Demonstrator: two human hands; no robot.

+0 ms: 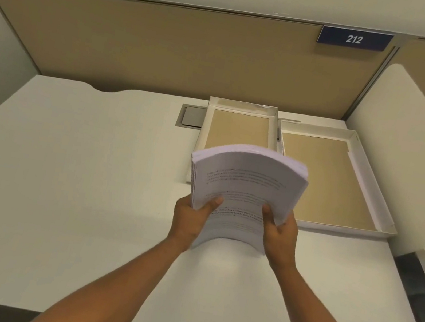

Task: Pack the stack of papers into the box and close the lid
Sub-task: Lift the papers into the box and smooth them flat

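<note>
A thick stack of printed white papers (246,186) is held above the desk, bowed upward in the middle. My left hand (190,217) grips its near left edge and my right hand (279,232) grips its near right edge, thumbs on top. Behind the stack lies an open white box (242,109) with a brown cardboard floor; the papers hide its near part. To its right lies the shallower white lid (369,192), inside up, also brown inside.
The white desk (76,180) stretches wide to the left. A grey cable hatch (190,116) sits left of the box. A tan partition with a blue "212" sign (354,39) rises behind. A white side panel (402,164) stands to the right.
</note>
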